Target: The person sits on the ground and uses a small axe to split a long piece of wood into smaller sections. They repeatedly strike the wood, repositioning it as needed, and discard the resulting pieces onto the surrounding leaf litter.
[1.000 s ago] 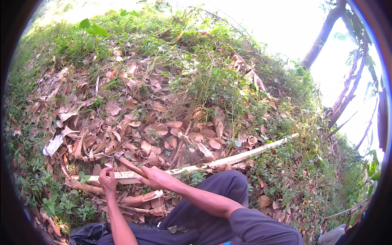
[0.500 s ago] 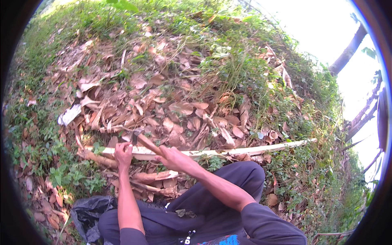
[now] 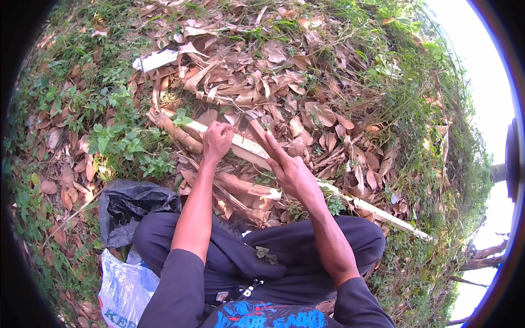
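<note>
My right hand (image 3: pixel 292 170) grips the wooden handle of a hammer (image 3: pixel 259 133). Its dark metal head is raised a little beyond and to the right of my left hand (image 3: pixel 217 140). The fingers of that hand are pinched together over a long, pale wooden strip (image 3: pixel 249 150); whatever they hold is too small to make out. The strip runs from beside my left hand down to the right, passing under my right forearm. Its left end lies beside a thick brown branch (image 3: pixel 176 132).
A split piece of wood (image 3: pixel 249 187) lies just before my crossed legs. By my left knee are a black plastic bag (image 3: pixel 114 218) and a clear plastic bag (image 3: pixel 126 287). Dry leaves (image 3: pixel 320 113), green plants (image 3: pixel 112 143) and a white scrap (image 3: pixel 155 60) cover the ground beyond.
The view has tilted downward and turned, so the strip now slants and the clear bag shows. Both hands keep their grips; the hammer head stands slightly farther from my left fingers.
</note>
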Motion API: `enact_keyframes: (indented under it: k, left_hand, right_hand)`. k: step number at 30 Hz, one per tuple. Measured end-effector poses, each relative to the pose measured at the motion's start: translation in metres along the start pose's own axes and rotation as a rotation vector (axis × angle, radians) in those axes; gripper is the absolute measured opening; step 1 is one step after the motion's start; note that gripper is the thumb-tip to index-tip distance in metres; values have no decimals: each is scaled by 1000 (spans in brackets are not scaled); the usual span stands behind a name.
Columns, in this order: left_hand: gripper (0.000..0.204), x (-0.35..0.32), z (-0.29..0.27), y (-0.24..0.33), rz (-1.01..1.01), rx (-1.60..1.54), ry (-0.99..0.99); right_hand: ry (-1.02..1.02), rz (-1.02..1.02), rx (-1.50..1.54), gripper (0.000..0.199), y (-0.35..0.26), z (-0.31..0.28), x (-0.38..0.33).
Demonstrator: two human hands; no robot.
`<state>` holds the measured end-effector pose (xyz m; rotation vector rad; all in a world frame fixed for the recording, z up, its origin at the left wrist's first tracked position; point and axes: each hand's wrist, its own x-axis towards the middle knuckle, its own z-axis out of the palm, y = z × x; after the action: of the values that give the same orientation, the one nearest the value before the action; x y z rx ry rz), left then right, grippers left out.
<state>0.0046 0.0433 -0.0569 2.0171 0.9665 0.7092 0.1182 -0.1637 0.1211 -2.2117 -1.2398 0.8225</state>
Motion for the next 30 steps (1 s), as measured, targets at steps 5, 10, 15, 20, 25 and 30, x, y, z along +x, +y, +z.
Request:
enact_keyframes:
  k: [5,10,15,20,25,30]
  left_hand:
    - [18,0,4,3,23,2,8]
    - [25,2,3,4,-11,-9,-2]
    - [25,5,0,3,13,-19,37]
    - [24,2,6,4,10,-19,51]
    - [28,3,11,0,19,-13,31]
    - [29,9,4,-3,10,-95,39]
  right_hand:
    - [206,-68,64,59,-5,1,-1]
    - [-5,56,-117,60,11,8,5]
    - [233,51,-33,46,-1,-1,-5]
    - [364,-16,55,31,-25,-4,-4]
    - [39,159,-157,36,12,19,8]
    - [201,-9,-123,32,-8,-1,1]
